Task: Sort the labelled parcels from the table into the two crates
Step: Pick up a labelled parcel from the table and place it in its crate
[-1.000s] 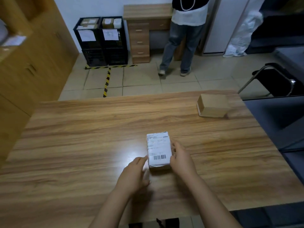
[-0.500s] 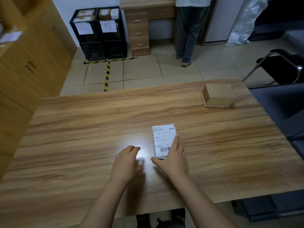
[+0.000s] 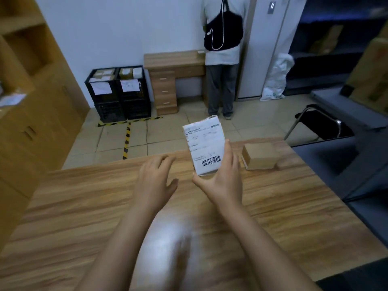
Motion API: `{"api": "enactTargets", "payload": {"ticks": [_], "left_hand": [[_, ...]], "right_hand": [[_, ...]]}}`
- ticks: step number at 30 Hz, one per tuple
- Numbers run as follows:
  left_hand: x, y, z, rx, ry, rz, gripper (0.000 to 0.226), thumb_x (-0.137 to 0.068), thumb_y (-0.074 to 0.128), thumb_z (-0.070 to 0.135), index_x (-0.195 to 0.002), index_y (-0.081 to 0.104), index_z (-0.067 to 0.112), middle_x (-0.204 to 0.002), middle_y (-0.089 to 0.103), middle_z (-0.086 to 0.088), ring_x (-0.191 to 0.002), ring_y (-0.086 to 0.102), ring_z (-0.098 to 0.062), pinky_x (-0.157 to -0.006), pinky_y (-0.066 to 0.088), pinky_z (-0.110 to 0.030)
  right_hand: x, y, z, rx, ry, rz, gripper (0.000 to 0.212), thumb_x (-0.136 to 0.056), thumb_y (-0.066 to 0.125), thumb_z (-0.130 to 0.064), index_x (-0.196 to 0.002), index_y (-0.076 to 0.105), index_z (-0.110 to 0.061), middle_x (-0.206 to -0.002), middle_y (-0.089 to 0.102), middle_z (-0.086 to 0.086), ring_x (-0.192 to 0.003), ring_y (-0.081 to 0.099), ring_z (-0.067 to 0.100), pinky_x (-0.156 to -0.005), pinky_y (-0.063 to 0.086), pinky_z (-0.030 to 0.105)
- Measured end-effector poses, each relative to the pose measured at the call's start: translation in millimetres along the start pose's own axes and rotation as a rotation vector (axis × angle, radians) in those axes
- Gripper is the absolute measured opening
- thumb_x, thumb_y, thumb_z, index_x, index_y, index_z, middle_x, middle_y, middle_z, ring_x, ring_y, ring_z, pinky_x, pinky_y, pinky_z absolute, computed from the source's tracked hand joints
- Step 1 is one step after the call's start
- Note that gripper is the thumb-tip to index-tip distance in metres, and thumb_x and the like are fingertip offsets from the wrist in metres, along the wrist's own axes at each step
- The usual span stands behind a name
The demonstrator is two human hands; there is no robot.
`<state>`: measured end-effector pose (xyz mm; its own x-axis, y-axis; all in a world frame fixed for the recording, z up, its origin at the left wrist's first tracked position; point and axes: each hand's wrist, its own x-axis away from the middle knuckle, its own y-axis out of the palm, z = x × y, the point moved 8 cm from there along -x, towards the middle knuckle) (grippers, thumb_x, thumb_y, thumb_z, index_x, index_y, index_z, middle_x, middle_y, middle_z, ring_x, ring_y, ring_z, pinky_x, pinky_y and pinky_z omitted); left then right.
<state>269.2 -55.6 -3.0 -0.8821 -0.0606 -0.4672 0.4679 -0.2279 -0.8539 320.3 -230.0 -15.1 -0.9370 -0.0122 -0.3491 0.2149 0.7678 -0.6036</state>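
Right hand [image 3: 222,181] has the labelled parcel [image 3: 204,150] gripped from its right side, thumb under the bottom edge, holding it up off the table [image 3: 84,206]. Left hand [image 3: 155,181] hovers just beside it, fingers loosely spread, holding nothing. Another plain parcel [image 3: 260,158] sits on the table's far right.

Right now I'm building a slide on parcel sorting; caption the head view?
The right hand holds a labelled parcel above the table, left hand open beside it; brown box and black crates beyond.

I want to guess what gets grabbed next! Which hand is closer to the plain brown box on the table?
Right. The right hand, holding the labelled parcel, is just left of the brown box; the left hand is farther left, empty.
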Motion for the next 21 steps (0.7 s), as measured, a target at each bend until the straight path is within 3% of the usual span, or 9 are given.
{"api": "enactTargets", "payload": {"ticks": [6, 11, 17, 21], "left_hand": [[-61, -106, 39, -0.005, 0.126, 0.332, 0.061, -0.077, 0.077, 0.021, -0.133, 0.054, 0.011, -0.126, 0.057, -0.008, -0.118, 0.052, -0.028, -0.101, 0.040, -0.042], [-94, -185, 80, 0.006, 0.247, 0.580, 0.054, -0.079, 0.075, 0.018, -0.129, 0.057, 0.008, -0.122, 0.058, -0.012, -0.115, 0.053, -0.030, -0.100, 0.041, -0.044], [-123, -225, 118, 0.016, 0.355, 0.700, 0.050, -0.082, 0.071, 0.022, -0.128, 0.056, 0.010, -0.122, 0.057, -0.011, -0.112, 0.053, -0.031, -0.099, 0.039, -0.044], [-136, -236, 145, 0.042, 0.406, 0.766, 0.049, -0.079, 0.067, 0.024, -0.126, 0.058, 0.011, -0.120, 0.057, -0.009, -0.112, 0.054, -0.032, -0.101, 0.037, -0.042]], "right_hand": [[-48, -101, -83, -0.057, -0.241, 0.291, 0.120, -0.061, 0.085, -0.042, -0.156, 0.014, -0.020, -0.150, 0.034, 0.003, -0.137, 0.028, 0.015, -0.108, 0.027, 0.028], [-65, -173, -130, -0.082, -0.414, 0.486, 0.116, -0.063, 0.084, -0.043, -0.154, 0.019, -0.013, -0.148, 0.032, 0.007, -0.138, 0.029, 0.019, -0.114, 0.033, 0.044], [-79, -231, -158, -0.094, -0.523, 0.574, 0.117, -0.067, 0.082, -0.046, -0.155, 0.011, -0.019, -0.147, 0.025, -0.003, -0.135, 0.018, 0.002, -0.113, 0.034, 0.044], [-89, -256, -155, -0.085, -0.510, 0.602, 0.117, -0.068, 0.083, -0.047, -0.155, 0.009, -0.022, -0.150, 0.024, -0.002, -0.139, 0.022, 0.009, -0.113, 0.034, 0.046]]}}
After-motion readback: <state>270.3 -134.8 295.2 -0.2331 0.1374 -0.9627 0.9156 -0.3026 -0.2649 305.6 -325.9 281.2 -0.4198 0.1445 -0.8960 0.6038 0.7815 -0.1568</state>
